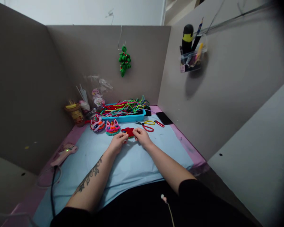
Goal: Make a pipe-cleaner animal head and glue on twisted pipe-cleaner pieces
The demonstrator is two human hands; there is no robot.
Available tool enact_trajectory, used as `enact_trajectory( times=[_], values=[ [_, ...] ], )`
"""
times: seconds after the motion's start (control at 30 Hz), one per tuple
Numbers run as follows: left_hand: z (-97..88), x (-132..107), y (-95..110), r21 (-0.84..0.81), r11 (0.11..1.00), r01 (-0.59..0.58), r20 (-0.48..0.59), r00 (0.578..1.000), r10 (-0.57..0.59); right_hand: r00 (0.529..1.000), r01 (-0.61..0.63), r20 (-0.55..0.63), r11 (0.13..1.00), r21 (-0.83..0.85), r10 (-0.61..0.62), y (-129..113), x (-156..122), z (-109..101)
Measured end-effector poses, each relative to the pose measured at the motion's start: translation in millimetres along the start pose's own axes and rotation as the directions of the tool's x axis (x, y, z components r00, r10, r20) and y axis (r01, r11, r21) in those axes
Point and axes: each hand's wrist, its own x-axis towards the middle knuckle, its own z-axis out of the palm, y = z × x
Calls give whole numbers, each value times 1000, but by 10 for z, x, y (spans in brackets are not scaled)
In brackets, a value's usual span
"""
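Between my two hands is a small red pipe-cleaner figure (128, 131) with a blue spot and some green along its lower edge. My left hand (119, 140) pinches its left side, and my right hand (141, 136) grips its right side. The fingers cover part of it. Just beyond my left hand sit two finished-looking fuzzy animal heads: a pink one with teal trim (113, 127) and, further left, a white and pink one (97, 125). Yellow-handled pliers (149, 122) and red-handled scissors (148, 128) lie past my right hand.
A blue tray (125, 118) heaped with colourful pipe cleaners (123, 108) stands at the back. A phone (164, 118) and a red-handled tool (159, 124) lie at right. A pink glue gun (65, 154) with a cord rests at left. Cubicle walls (104, 60) enclose the table.
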Motion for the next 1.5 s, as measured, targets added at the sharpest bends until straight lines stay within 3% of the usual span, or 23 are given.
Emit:
enact_trajectory(
  times=[0.13, 0.4, 0.57, 0.7, 0.87, 0.97, 1.2, 1.37, 1.5],
  values=[
    [30, -10, -29, 4, 1000, 16, 10, 1000, -16, 999, 7, -33, 999, 34, -6, 34, 14, 36],
    [76, 2, -97, 164, 984, -70, 6, 998, 70, 995, -8, -94, 997, 83, 16, -3, -1, 85],
    [113, 6, -102, 72, 989, -128, -26, 991, 130, 993, -22, -113, 995, 96, 33, -9, -2, 109],
    [131, 13, -125, 53, 967, -249, -95, 963, 253, 987, -47, -145, 982, 182, 74, 13, 2, 164],
    [87, 43, -160, 242, 895, -374, -123, 904, 410, 987, -101, -93, 949, 298, 134, 13, -15, 189],
    [45, 62, -176, 334, 874, -352, -132, 901, 413, 985, -135, -53, 923, 360, 164, 8, -23, 175],
    [15, 39, -120, 368, 862, -350, -104, 905, 412, 968, -242, 40, 883, 402, 248, -24, -9, 115],
    [69, 5, -86, 325, 884, -338, -100, 917, 387, 967, -229, -8, 890, 394, 253, -40, -11, 100],
    [87, 10, -126, 331, 869, -367, -115, 899, 423, 976, -186, -52, 929, 320, 214, -35, -25, 105]
  ],
)
